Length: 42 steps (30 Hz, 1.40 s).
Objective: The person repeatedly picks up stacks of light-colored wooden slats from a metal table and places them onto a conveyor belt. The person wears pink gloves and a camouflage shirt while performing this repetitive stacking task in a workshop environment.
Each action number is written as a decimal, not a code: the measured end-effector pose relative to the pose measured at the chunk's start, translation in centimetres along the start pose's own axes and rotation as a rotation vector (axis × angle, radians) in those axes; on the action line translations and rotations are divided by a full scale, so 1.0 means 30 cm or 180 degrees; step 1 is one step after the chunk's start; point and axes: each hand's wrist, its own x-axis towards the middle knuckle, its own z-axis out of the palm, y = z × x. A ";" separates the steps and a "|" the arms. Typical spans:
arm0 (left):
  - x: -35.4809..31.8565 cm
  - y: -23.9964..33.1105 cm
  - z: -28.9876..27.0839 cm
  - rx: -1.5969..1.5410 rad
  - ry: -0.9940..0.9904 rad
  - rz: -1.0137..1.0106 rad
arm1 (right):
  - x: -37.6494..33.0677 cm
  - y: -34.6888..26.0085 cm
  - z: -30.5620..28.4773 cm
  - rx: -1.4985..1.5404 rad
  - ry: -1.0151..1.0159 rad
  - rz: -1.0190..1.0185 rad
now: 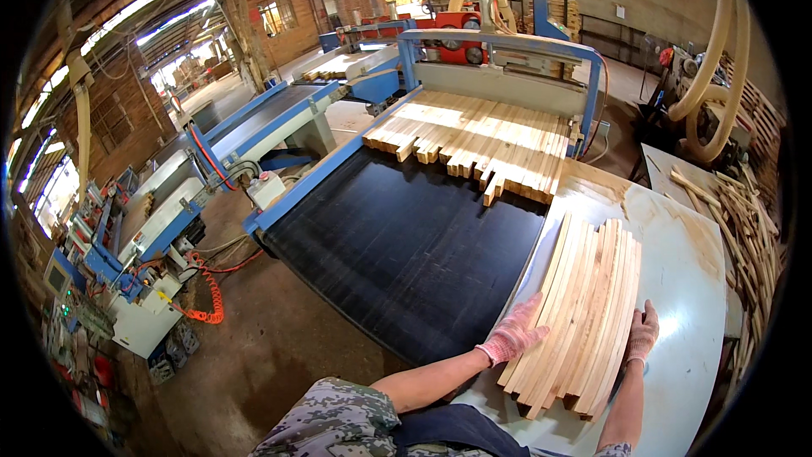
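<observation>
A row of long pale wooden strips [579, 313] lies side by side on the light sheet-topped table [689, 288] in front of me. Against its left edge rests my left hand [514, 334], in a pinkish knitted glove, fingers outstretched and apart. My right hand [643, 337], gloved the same way, is at the row's right edge with its fingers extended upward. The strips lie between both hands, their near ends uneven. Whether the right palm presses on the wood is hard to see.
Left of the table runs a black conveyor belt [397, 245] with a blue side rail [334, 165]. More wooden strips [482, 135] cover its far end, before a blue frame [507, 41]. Scrap sticks [744, 254] are piled at the right. Another machine [161, 228] stands left, with an orange coiled hose [211, 300].
</observation>
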 end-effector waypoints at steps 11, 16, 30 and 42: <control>0.007 -0.017 0.011 0.0050 -0.0063 0.0005 | 0.026 0.077 0.032 0.0158 0.0113 -0.0063; 0.009 -0.035 0.019 0.0098 0.0016 0.0100 | 0.029 0.071 0.031 0.0069 0.0114 -0.0114; 0.000 -0.003 0.001 -0.0015 -0.0049 0.0008 | 0.037 0.090 0.035 -0.0002 0.0127 -0.0194; 0.001 0.002 0.001 0.0058 0.0015 0.0145 | 0.033 0.078 0.033 0.0063 0.0146 -0.0185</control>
